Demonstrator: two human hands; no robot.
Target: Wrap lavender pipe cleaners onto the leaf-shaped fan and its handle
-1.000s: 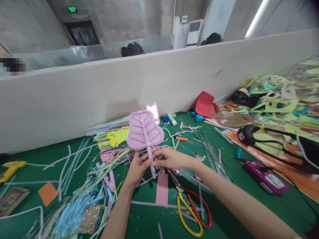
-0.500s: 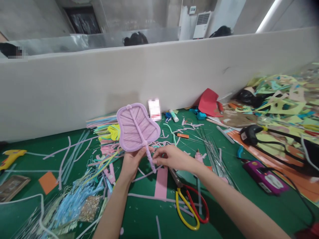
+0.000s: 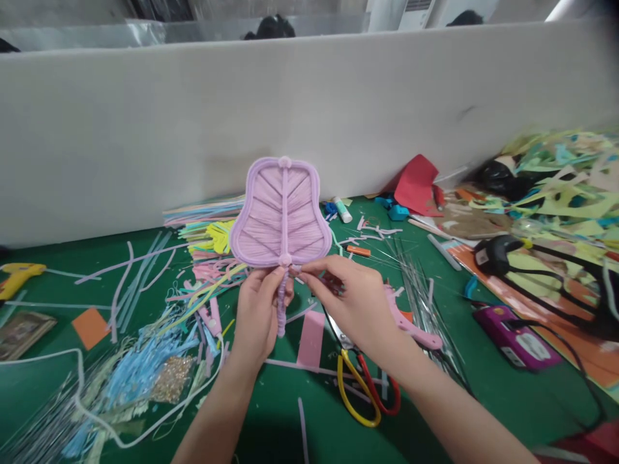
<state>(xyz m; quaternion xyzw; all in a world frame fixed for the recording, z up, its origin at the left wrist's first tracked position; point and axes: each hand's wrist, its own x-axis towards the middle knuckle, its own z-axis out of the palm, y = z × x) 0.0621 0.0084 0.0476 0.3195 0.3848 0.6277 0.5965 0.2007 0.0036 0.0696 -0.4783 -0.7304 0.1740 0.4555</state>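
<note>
Lilac fan [image 3: 264, 225], deep green worktop [image 3: 265, 415]

The fan's rim is lilac, its panel a paler pinkish lilac, patterned with darker lines that branch off a light midrib [image 3: 284, 209] like leaf veins; a pale pink dot marks each end of that rib. The handle [image 3: 281, 312] is lilac too, banded with fine ridges. The scissors [image 3: 340, 374] show one yellow loop and one red. The paper strip [image 3: 311, 341] is plain pink, the square card [image 3: 91, 328] plain orange, the fringe [image 3: 135, 367] sky blue, the packet of beads [image 3: 171, 379] gold. The glue gun [image 3: 22, 278] is yellow, the boxy device [image 3: 515, 338] purple with a white label, the bent sheet [image 3: 416, 187] red, the partition [image 3: 145, 129] off-white
</note>
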